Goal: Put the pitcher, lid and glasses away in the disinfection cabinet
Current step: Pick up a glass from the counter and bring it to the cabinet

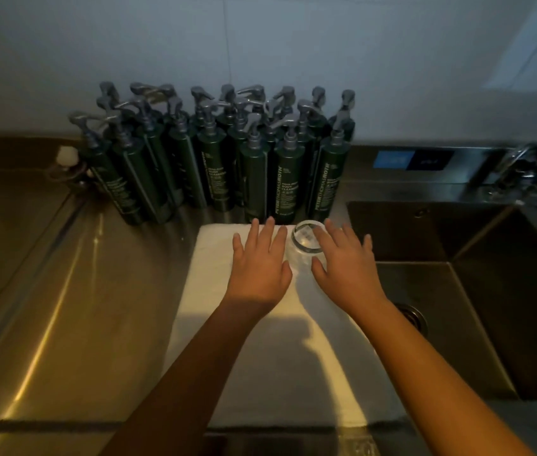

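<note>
A single clear glass [305,245] is seen standing on a white towel [260,373] that is spread over the steel bench [63,291]. The glass sits at the towel's far edge, towards the back edge of the bench and just left of the sink [491,291]. Its long axis is upright. Whether its mouth faces up or down cannot be told for certain in the dim light, though a round rim is shown at the top.

The glass lies straight ahead of the person, between the two hands. The left hand [260,261] is held flat and spread just beside the glass on its left, with nothing held in it. The right hand [347,261] is likewise spread with straight fingers [321,236], the nearest of which overlaps the rim. Nothing is gripped by it either. The right hand is judged the nearer, so the grasp is likely to be closed from that side, with the left brought in against the opposite wall.

A cluster of dark pump bottles [214,166] is packed just behind the glass, so little room is left beyond it. No pitcher, lid or cabinet is in view, and the task is judged to be at an early step.
</note>
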The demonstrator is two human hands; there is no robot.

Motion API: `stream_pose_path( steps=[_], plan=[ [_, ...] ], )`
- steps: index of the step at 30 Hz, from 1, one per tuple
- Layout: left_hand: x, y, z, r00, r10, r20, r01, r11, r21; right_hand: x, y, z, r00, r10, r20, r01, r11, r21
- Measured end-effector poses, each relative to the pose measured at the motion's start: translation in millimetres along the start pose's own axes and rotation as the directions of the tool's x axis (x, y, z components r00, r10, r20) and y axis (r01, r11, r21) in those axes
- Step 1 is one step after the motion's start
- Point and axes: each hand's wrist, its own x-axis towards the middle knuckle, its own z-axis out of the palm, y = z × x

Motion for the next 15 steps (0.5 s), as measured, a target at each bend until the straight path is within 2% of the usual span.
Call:
stream_pose_path(
  steps=[6, 15],
  plan=[
    [13, 5, 14, 0.999, -0.038, 0.03, 0.038, 0.999, 0.01, 23, 17, 17, 0.999, -0.039, 0.035, 0.038, 0.999, 0.014],
    [41, -2, 40, 0.997, -0.076, 0.029, 0.078, 0.996, -0.047, 63, 31, 45, 0.976, -0.208, 0.068, 0.208, 0.978, 0.017]
  ],
)
